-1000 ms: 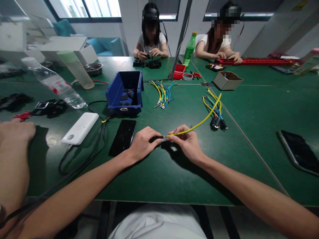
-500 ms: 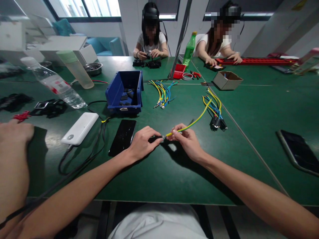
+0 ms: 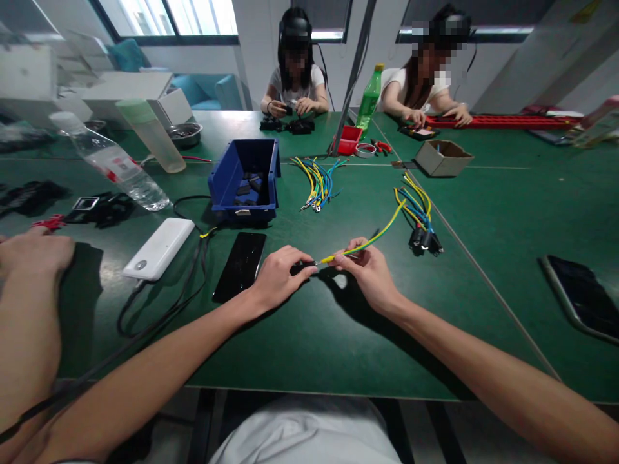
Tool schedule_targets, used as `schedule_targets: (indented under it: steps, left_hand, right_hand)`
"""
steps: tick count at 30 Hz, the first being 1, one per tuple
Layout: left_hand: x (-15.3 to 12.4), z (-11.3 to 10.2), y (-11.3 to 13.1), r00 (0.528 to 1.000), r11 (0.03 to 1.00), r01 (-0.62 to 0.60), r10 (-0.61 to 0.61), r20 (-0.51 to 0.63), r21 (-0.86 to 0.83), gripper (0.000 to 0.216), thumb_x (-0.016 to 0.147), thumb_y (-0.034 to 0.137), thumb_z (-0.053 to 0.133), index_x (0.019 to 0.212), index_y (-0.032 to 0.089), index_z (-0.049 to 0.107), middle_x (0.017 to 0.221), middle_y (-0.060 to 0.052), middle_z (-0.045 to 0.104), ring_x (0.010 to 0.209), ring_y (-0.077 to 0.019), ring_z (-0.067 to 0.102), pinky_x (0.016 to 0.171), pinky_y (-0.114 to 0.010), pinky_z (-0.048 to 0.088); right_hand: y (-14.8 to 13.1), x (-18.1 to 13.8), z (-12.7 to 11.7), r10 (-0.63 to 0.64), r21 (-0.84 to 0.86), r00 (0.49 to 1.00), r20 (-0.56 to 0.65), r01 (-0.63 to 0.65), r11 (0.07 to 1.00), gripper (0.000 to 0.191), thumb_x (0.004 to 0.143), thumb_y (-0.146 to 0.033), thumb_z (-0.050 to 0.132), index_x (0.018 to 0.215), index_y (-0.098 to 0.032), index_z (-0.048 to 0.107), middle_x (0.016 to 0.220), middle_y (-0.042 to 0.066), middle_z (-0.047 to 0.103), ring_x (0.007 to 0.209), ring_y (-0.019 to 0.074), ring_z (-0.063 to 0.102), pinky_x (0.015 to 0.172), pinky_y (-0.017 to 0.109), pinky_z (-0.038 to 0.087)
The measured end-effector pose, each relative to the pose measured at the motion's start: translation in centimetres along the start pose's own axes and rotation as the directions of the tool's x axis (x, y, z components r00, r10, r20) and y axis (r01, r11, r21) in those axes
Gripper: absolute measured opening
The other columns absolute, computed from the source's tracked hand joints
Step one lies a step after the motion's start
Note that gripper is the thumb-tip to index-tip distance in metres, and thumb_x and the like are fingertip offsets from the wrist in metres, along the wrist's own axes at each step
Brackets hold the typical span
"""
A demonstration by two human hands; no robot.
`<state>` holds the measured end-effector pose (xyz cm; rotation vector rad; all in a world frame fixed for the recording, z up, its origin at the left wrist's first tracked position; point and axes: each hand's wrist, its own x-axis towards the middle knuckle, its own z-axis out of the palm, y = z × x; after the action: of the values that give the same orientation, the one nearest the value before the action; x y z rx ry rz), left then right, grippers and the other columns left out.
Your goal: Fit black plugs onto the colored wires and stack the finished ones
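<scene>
Between thumb and fingers, my left hand (image 3: 284,273) pinches a small black part (image 3: 304,264), mostly covered by the fingers. My right hand (image 3: 366,270) is closed on a yellow-green wire (image 3: 382,233), whose metal-tipped end points left at the black part. Whether tip and part touch, I cannot tell. The wire's other end arcs up to the right, near a bundle of wires with black ends (image 3: 420,222). Farther off lies a loose bunch of yellow and blue wires (image 3: 319,183). A blue bin (image 3: 244,209) left of it holds several black pieces.
A black phone (image 3: 239,267) lies beside my left wrist, near a white power bank (image 3: 159,250) with a cable. Another person's arm (image 3: 33,258) rests at the left. Two co-workers sit opposite. A cardboard box (image 3: 443,159) and another phone (image 3: 580,293) are to the right.
The whole view has shifted slightly. Both hands keep their grips, with the wire's end still close to the black part. The other person's hand at the left has edged right.
</scene>
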<state>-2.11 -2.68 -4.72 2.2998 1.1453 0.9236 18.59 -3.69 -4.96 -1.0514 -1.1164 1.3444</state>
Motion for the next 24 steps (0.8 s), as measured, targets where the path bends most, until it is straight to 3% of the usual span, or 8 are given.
schedule_targets:
  steps: [17,24]
  left_hand:
    - [-0.22,-0.07,-0.12,0.999,0.999,0.03,-0.032,0.036,0.04,0.027,0.091,0.038,0.059,0.106,0.019,0.07,0.094,-0.005,0.069,0.083,-0.0184,0.064,0.076,-0.031,0.049]
    - [-0.15,-0.03,0.39,0.999,1.0,0.003,-0.004,-0.036,-0.017,0.026,0.091,0.023,0.056,0.115,0.015,0.062,0.106,-0.008,0.062,0.088,-0.0167,0.061,0.077,-0.029,0.052]
  right_hand:
    - [0.05,0.0,-0.01,-0.022,-0.006,1.0,0.015,0.022,1.0,0.033,0.073,-0.03,0.077,0.082,-0.023,0.047,0.081,0.0,0.07,0.076,0.0161,0.067,0.07,0.029,0.049]
    - [0.09,0.15,-0.24,-0.022,0.035,0.999,-0.028,0.023,0.999,0.032,0.073,-0.029,0.078,0.082,-0.023,0.048,0.081,-0.002,0.069,0.077,0.015,0.067,0.072,0.028,0.05]
